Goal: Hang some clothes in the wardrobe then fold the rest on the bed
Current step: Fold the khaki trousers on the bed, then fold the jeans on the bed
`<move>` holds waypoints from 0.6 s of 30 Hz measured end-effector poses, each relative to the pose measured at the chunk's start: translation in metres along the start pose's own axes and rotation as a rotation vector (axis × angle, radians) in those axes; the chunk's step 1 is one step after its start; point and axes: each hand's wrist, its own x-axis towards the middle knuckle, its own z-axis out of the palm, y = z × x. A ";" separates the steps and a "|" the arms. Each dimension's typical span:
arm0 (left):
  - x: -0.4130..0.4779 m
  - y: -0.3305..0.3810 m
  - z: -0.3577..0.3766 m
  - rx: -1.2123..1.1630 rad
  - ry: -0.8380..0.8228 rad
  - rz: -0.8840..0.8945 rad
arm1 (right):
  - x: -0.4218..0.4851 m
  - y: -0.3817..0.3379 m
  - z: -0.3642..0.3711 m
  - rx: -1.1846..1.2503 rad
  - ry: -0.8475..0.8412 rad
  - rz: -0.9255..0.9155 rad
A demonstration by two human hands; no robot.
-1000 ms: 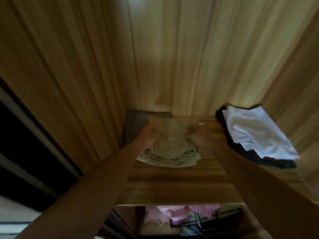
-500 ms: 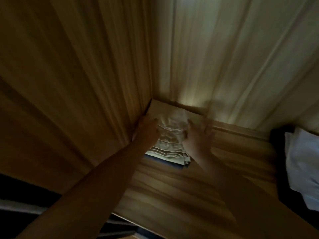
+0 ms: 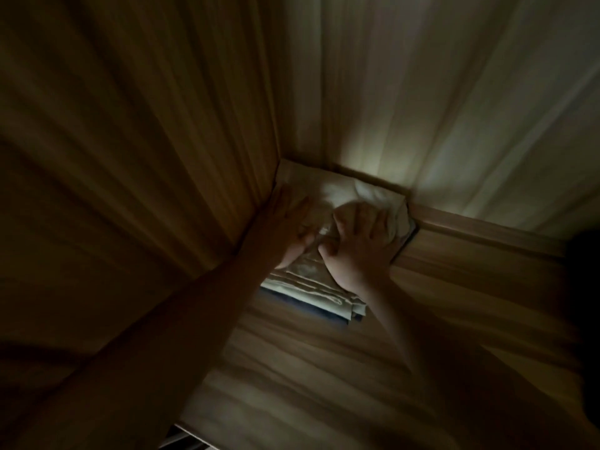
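At the far left corner of the wardrobe shelf (image 3: 324, 378) lies the pile of folded clothes (image 3: 311, 287). It is made of pale layers stacked on a dark blue piece (image 3: 328, 319), whose edge shows along the near side. The pile touches the side wall (image 3: 146, 157) on the left and reaches the back wall (image 3: 454, 108).

Hands: the left hand (image 3: 289, 228) lies flat on the left part of the pile, fingers straight, close against the side wall. The right hand (image 3: 360, 245) rests on top of the pile with fingers spread wide, pressing down. Neither hand is seen to hold anything.

Step in hand, as judged: seating the pile squarely in the corner. To do it well, press evenly with both palms so the top layer does not ride forward. Keep the near edges of the layers in line, since they look slightly stepped at the near right corner. Lift the hands straight up on release so no fold is dragged out.

Limits of view: light is poor and the picture is soft. The top of the pile under the hands is hidden, so its creasing cannot be assessed. A dark shape (image 3: 584, 271) at the right edge is cut off and cannot be identified. The number of garments cannot be counted.
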 end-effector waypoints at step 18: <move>-0.166 -0.004 -0.035 -0.300 -0.188 -0.110 | -0.148 -0.002 -0.054 -0.058 -0.054 -0.203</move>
